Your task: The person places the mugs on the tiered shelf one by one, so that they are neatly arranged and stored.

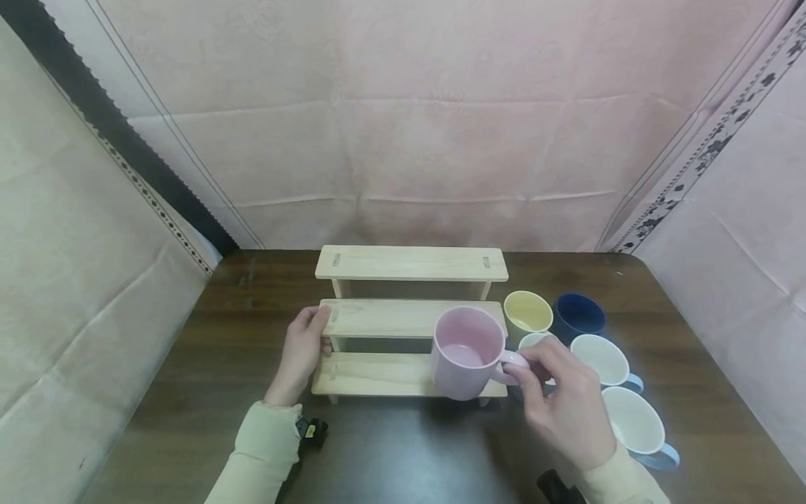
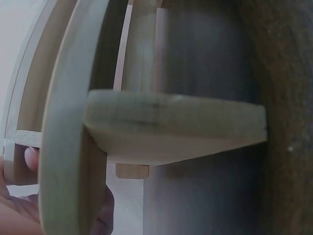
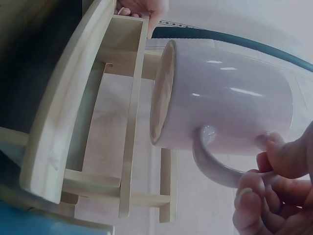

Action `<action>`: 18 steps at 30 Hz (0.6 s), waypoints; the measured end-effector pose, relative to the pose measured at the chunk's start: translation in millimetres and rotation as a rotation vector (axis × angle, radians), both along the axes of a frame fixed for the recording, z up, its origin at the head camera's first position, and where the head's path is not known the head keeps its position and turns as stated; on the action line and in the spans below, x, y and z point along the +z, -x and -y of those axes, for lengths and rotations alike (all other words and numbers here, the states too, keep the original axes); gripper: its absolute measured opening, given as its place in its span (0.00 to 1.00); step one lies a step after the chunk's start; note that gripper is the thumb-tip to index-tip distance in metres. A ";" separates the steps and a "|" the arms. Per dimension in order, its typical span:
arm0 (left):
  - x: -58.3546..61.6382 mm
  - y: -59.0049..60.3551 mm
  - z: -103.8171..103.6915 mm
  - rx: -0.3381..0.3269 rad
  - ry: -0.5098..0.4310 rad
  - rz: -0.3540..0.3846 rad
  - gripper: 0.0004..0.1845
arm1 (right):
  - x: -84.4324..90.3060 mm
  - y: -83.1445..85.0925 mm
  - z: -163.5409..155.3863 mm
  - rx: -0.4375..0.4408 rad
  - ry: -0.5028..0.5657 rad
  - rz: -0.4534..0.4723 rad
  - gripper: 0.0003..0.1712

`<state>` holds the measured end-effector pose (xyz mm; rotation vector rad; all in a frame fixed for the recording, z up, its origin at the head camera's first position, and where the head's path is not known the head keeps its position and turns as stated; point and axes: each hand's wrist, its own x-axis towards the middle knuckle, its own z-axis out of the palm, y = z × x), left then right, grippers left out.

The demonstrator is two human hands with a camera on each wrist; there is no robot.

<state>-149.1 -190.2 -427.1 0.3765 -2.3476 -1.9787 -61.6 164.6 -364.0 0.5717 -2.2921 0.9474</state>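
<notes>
A pale pink mug [image 1: 467,350] hangs in the air over the right part of a three-step wooden rack [image 1: 378,374]. My right hand [image 1: 567,399] pinches its handle between thumb and fingers, as the right wrist view also shows with the mug [image 3: 230,93]. At the rack's left end, my left hand [image 1: 303,350] grips the edge of the middle step [image 1: 384,318], thumb on top and fingers below. In the left wrist view the wooden boards [image 2: 68,122] hide most of that hand.
Right of the rack stand a yellow mug [image 1: 527,311], a dark blue mug [image 1: 578,315], and white-lined mugs with light blue handles [image 1: 601,358], [image 1: 632,420]. One more mug is partly hidden behind my right hand. Pale cloth [image 1: 441,126] hangs around the dark wooden table [image 1: 264,308].
</notes>
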 end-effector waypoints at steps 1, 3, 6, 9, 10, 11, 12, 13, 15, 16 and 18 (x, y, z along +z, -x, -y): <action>-0.1 0.2 0.0 0.000 -0.002 0.000 0.22 | 0.2 2.1 1.2 0.003 0.004 -0.018 0.13; -0.5 0.6 -0.1 0.000 -0.003 0.001 0.22 | 1.0 5.7 3.6 0.003 0.008 -0.039 0.13; -1.0 0.9 -0.1 0.003 0.005 0.011 0.22 | 3.4 10.5 7.5 -0.002 0.013 -0.054 0.15; -1.1 0.6 -0.2 0.002 0.015 0.014 0.21 | 6.3 15.0 11.3 -0.008 0.011 -0.052 0.15; -1.1 0.6 -0.2 0.002 0.017 0.015 0.21 | 7.4 16.7 12.4 -0.011 0.008 -0.049 0.14; -1.2 0.5 -0.1 0.002 0.018 0.014 0.21 | 8.7 18.5 13.5 -0.014 0.007 -0.046 0.14; -0.9 0.4 -0.2 0.002 0.018 0.013 0.21 | 10.0 20.5 14.6 -0.017 0.006 -0.044 0.13; -0.8 0.3 -0.2 0.001 0.016 0.012 0.22 | 11.3 22.4 15.8 -0.020 0.005 -0.038 0.13; -0.4 0.4 -0.1 0.001 0.014 0.012 0.22 | 13.9 26.0 18.4 -0.022 0.006 -0.041 0.12; -0.4 0.6 -0.1 0.002 0.011 0.012 0.22 | 15.1 27.7 19.7 -0.025 0.008 -0.036 0.12; -0.3 0.7 -0.5 0.002 0.006 0.011 0.22 | 17.0 31.0 22.7 -0.024 0.012 -0.032 0.11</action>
